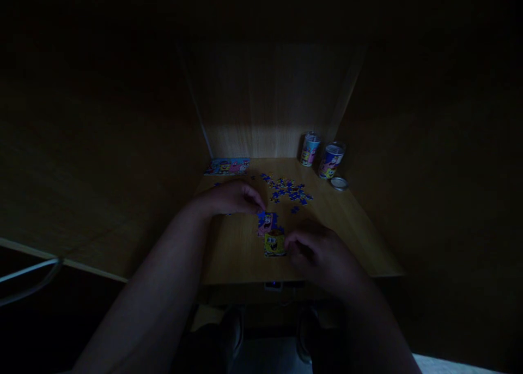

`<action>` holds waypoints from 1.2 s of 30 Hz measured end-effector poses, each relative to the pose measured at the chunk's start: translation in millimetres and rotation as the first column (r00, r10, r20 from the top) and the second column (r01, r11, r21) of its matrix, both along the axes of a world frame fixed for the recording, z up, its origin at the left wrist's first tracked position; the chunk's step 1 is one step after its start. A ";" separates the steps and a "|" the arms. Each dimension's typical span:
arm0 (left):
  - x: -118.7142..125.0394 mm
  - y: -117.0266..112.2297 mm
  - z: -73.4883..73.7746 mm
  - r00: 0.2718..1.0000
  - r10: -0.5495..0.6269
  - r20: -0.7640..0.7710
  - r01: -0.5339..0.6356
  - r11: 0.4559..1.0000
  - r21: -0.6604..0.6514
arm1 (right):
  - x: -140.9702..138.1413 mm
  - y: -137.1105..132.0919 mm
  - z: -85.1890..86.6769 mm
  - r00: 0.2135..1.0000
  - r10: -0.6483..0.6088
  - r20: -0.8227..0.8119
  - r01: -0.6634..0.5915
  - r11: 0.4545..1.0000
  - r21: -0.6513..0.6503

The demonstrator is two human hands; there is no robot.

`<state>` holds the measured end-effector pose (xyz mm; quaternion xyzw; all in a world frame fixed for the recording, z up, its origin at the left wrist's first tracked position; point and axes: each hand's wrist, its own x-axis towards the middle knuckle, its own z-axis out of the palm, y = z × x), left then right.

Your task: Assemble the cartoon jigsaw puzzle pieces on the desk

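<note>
A partly joined jigsaw puzzle lies on the wooden tabletop between my hands. Its upper part (267, 222) is blue and pink, and its lower part (275, 244) shows a yellow cartoon face. My left hand (237, 196) reaches in from the left, its fingers pinched at a small blue puzzle piece (261, 214) on the upper left corner. At the right edge of the yellow part, my right hand (314, 249) rests with curled fingers. Whatever its fingertips hold, if anything, is hidden. Several loose puzzle pieces (288, 189), mostly blue, lie scattered just beyond.
A colourful picture sheet (227, 167) lies at the back left. Two cartoon-printed cans, one farther back (310, 149) and one nearer (331, 160), stand at the back right, with a round lid (339, 184) before them. Wooden panels (265, 102) enclose the dim tabletop (343, 221).
</note>
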<state>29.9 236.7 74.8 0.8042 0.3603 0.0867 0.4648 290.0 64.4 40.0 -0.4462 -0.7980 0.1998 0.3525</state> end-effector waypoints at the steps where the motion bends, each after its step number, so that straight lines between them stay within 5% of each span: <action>1: 0.0 0.1 -0.2 1.000 -0.002 -0.003 0.002 1.000 0.003 | 0.0 -0.1 0.2 1.000 0.001 -0.004 -0.001 1.000 -0.003; 36: 1.5 -2.9 -7.0 0.998 -0.030 -0.060 0.038 0.990 0.135 | 1.1 0.6 -0.1 0.996 0.008 -0.094 -0.012 0.999 -0.047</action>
